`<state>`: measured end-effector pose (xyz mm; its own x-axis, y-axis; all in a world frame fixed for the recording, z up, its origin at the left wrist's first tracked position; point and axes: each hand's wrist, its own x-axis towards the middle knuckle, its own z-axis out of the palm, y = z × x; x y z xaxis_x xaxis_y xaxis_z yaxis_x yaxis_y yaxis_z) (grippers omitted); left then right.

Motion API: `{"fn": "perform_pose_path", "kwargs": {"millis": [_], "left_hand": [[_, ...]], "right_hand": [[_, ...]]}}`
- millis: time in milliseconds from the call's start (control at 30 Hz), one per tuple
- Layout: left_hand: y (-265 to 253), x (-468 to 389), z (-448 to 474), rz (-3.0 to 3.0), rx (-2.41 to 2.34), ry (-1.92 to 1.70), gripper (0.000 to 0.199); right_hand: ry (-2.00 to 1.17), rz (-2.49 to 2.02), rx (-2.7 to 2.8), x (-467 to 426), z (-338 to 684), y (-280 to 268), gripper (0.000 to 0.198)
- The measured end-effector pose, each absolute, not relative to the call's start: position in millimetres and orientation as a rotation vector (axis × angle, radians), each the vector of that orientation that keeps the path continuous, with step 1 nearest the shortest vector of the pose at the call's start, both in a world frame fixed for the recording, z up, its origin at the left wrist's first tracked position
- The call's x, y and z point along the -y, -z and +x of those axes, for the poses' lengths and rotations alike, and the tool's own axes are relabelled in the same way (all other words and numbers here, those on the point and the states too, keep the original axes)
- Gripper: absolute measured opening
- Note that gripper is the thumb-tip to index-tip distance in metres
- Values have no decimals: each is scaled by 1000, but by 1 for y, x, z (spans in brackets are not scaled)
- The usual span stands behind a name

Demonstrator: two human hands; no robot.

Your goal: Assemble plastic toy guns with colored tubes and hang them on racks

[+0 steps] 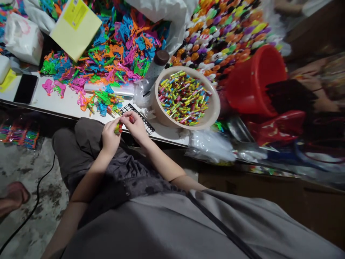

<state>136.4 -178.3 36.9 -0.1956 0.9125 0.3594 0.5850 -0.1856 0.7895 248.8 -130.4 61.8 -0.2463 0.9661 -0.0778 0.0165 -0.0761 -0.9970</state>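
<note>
My left hand point(110, 136) and my right hand point(136, 126) meet over my lap at the table's near edge. Between their fingers sits a small bundle of coloured plastic pieces point(118, 128), red, yellow and green. Both hands pinch it; its exact shape is too small to tell. Just behind my right hand lies a black plastic grid point(142, 120) on the white table point(64, 106). A beige round basin point(212, 111) full of small multicoloured sticks stands to the right of my hands.
A heap of bright plastic toy parts point(113, 54) covers the table behind. A yellow pad point(75, 27), black phone point(25, 89), red bucket point(253, 81), grey cylinder with brown cap point(156, 66) and clear bags point(210, 147) surround it. A cable point(37, 190) runs over the floor.
</note>
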Motion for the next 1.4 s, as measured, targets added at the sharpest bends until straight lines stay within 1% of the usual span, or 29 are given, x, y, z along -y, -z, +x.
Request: {"fn": "perform_pose_path", "kwargs": {"millis": [167,367,467,600,667,767,833,900,933,1033,1067,1200,1300,1400], "left_hand": [[-42,190,137,1675,-1731,-1451,28],[-43,198,139,1432,-1658,-1550,25],[-40,200,135,1334,-1597,-1525,25],[-35,203,122,1305,-1506,-1373,29],[-32,206,116,1209,-1477,-1351,27],[-25,213,110,1014,-1388,-1339,22],[-20,218,107,870,-1306,-1332,22],[-15,223,103,762,-1241,-1381,23],[-13,225,100,728,-1218,-1438,23],[-13,228,90,675,-1179,-1641,26],[-14,229,86,658,-1177,-1681,27],[-18,232,72,631,-1152,-1674,35],[-15,236,61,614,-1098,-1676,43],[-7,240,50,592,-1107,-1636,44]], "right_hand": [[-1588,-1058,1237,141,245,-66,42],[-1562,-1047,1267,146,243,-67,42],[-1600,-1008,1306,147,243,-68,40],[-1563,-1067,1642,149,241,-73,32],[-1547,-1060,1828,152,238,-77,27],[-1600,-933,2086,146,233,-82,26],[-1602,-816,2291,126,232,-82,28],[-1497,-834,2380,87,231,-75,31],[-1386,-942,2334,63,231,-69,33],[-845,-1409,2052,-17,226,-44,33],[-718,-1525,1992,-40,223,-35,33],[-588,-1628,2070,-96,213,-10,50],[-491,-1684,2159,-111,209,-3,51],[-421,-1648,2265,-121,204,-3,51]]}}
